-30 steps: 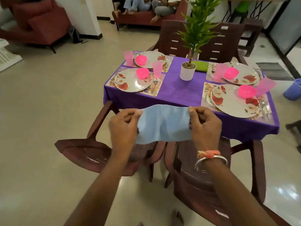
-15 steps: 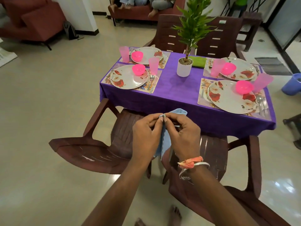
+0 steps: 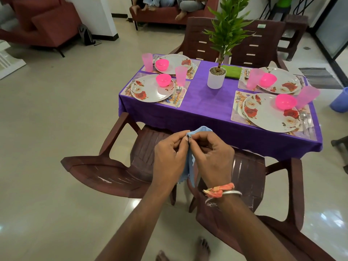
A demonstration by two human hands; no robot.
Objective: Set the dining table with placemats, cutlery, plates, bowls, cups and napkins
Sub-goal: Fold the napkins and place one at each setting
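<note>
A light blue napkin (image 3: pixel 190 172) hangs folded in half between my hands, above the two near chairs. My left hand (image 3: pixel 168 157) and my right hand (image 3: pixel 211 157) pinch its top corners together, fingertips touching. The table under a purple cloth (image 3: pixel 203 108) carries several place settings: floral placemats, flowered plates (image 3: pixel 148 89), pink bowls (image 3: pixel 163 79), pink cups (image 3: pixel 181 75) and cutlery (image 3: pixel 178 93). A folded green napkin (image 3: pixel 232 71) lies at the far side beside the plant pot.
A white pot with a green plant (image 3: pixel 216 78) stands mid-table. Two brown plastic chairs (image 3: pixel 120 166) sit between me and the table, two more at the far side. A blue bucket (image 3: pixel 339 100) stands on the floor at right. People sit on a sofa beyond.
One second ago the napkin was stretched wide between my hands. They have come together, folding it in half, and hold it pinched at the top. The view has drawn closer to the table.
</note>
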